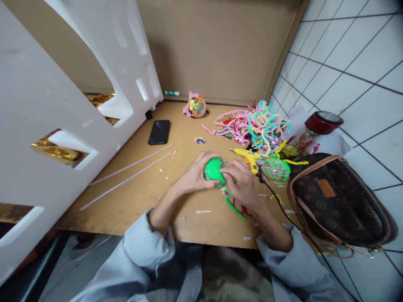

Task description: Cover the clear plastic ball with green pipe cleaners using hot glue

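My left hand point(199, 173) is wrapped round a clear jar wound with bright green pipe cleaner point(214, 171), holding it above the table. The fingers of my right hand point(241, 180) are pinched together against the jar's right side; what lies between them, if anything, is too small to make out. Below that hand, a loose green pipe cleaner point(235, 209) and a red one lie on the wood. A yellow glue gun point(247, 157) rests just beyond my right hand, beside a second clear container with green strands point(276, 170).
A heap of pipe cleaners point(252, 126) spreads at the back right, near a red-lidded bottle point(324, 122) and a brown handbag point(340, 197). Leftward are two glue sticks point(126, 181) and a black phone point(159, 132). A decorated pink-and-orange figure point(195, 105) stands at the back.
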The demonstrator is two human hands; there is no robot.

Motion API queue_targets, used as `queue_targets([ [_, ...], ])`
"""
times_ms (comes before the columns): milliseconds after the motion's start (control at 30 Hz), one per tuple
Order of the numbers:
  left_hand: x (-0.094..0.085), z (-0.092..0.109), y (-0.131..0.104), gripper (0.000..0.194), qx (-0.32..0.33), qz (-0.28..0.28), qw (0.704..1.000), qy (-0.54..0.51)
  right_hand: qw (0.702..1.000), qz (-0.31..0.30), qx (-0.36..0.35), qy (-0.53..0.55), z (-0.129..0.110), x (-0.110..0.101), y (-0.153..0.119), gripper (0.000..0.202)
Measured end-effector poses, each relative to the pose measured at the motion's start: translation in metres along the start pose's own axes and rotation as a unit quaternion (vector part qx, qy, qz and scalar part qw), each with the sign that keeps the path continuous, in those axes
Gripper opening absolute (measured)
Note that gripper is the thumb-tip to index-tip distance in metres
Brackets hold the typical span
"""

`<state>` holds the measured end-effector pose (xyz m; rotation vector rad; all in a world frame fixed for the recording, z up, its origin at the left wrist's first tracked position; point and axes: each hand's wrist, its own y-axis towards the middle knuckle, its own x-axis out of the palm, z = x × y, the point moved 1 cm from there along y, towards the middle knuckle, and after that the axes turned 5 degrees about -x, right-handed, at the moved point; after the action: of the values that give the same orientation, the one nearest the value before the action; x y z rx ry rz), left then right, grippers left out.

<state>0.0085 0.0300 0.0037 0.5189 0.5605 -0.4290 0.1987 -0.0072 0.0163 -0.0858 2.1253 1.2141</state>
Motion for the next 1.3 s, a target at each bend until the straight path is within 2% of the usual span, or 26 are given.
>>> queue_targets([
  [100, 0.0001, 0.0002, 0.0003, 0.069, -0.006, -0.003, 1.000, 0.000, 1.000, -0.015, 0.010, -0.007, -0.0001, 0.0000, 0.0001, 0.018],
  [300, -0.0002, 0.0027, 0.0013, 0.064, -0.004, 0.001, 1.000, 0.003, 1.000, 0.002, 0.009, -0.003, -0.0015, -0.0003, 0.0011, 0.017],
  [700, -0.0002, 0.0047, 0.0015, 0.063, -0.010, 0.001, 1.000, 0.004, 1.000, -0.014, 0.011, -0.008, -0.0004, 0.0012, 0.0004, 0.018],
  [800, 0.0020, 0.0035, 0.0006, 0.071, -0.026, 0.012, 1.000, -0.010, 1.000, -0.018, 0.011, -0.004, -0.0004, 0.0001, 0.0011, 0.018],
  [900, 0.0042, 0.0018, -0.0005, 0.090, -0.043, 0.022, 0.998, -0.047, 1.000, -0.022, 0.016, -0.006, -0.0002, -0.0008, 0.0018, 0.018],
  [967, 0.0042, 0.0018, -0.0010, 0.096, -0.040, 0.020, 0.998, -0.053, 1.000, -0.023, 0.018, -0.006, 0.0000, -0.0010, 0.0019, 0.018],
  [1167, 0.0004, 0.0047, -0.0007, 0.064, -0.009, -0.005, 1.000, -0.002, 1.000, -0.018, 0.019, -0.004, 0.0005, 0.0001, 0.0012, 0.019],
  [1300, 0.0001, 0.0042, -0.0006, 0.062, -0.008, 0.002, 1.000, -0.002, 1.000, -0.011, 0.011, 0.005, 0.0001, 0.0015, 0.0006, 0.020],
])
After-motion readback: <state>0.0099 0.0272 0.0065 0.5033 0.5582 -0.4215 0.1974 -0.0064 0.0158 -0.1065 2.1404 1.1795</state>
